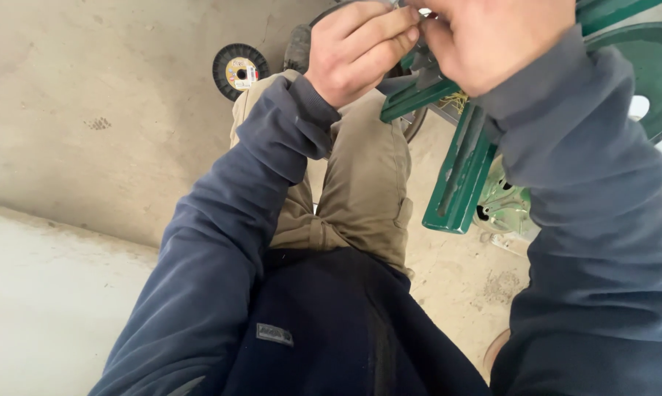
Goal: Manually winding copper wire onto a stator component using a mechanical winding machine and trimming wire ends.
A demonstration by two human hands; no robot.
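Green-painted metal fills the upper right of the head view: a frame (459, 176) of angled bars, with a round green disc (650, 81) beside it at the right edge. Both hands meet at the top of the picture, just above this frame. The left hand (360, 48) is curled, its fingers (386, 29) bent inward and pressed toward the right hand (492, 40), whose fingers are bunched tight against them. Something small and pale sits pinched where the two hands touch, at the very top edge; what it is cannot be told, as it is mostly hidden and cut off. Dark blue sleeves (221, 242) cover both arms, and khaki trousers (360, 183) show between them. On the concrete floor (89, 110), well to the left of the hands, lies a black cutting disc (241, 71) with a yellow label, flat and apart from everything else.
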